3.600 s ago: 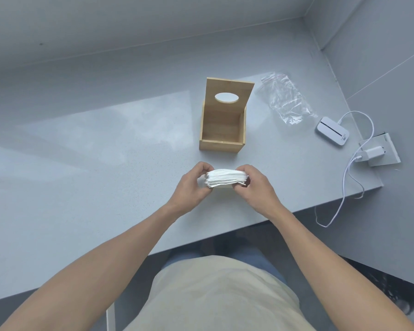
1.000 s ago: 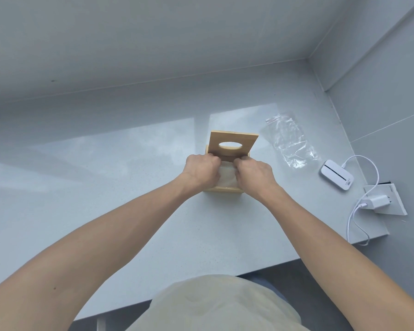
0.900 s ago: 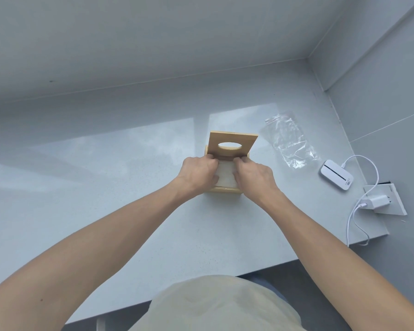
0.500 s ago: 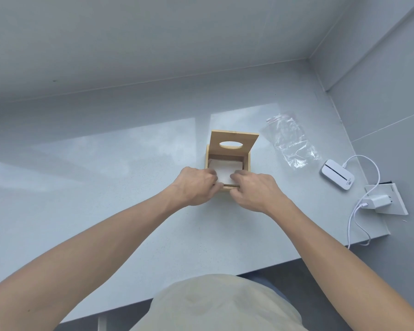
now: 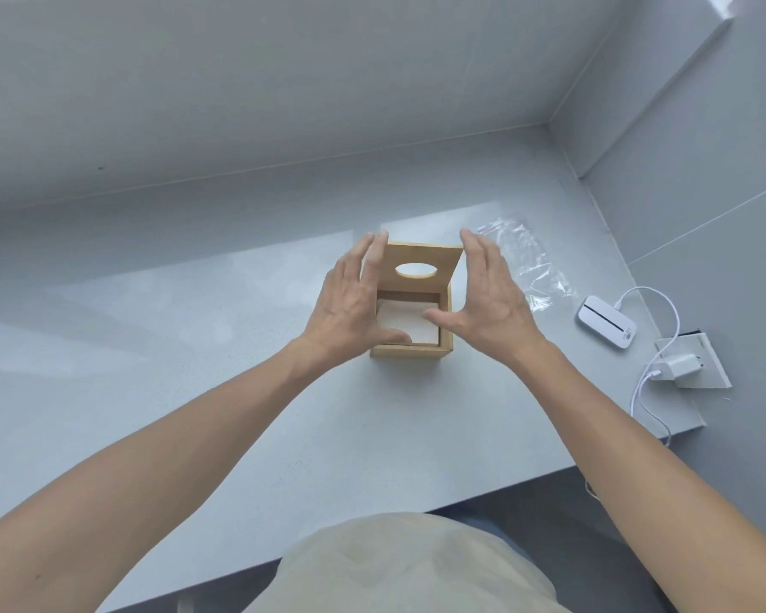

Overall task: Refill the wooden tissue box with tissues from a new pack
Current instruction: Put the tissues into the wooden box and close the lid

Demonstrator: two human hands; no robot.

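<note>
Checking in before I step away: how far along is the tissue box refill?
Done: the white tissues lie inside the wooden tissue box, and the empty plastic wrapper lies behind it to the right. In hand: the left hand and right hand, both open, flank the raised lid. Left: closing the lid.

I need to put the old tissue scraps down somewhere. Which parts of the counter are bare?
Left of the wooden tissue box the counter is bare out to the frame edge, and also in front of it toward the near edge. The right side is crowded: the plastic wrapper, a white device, and a charger with its cable.
</note>
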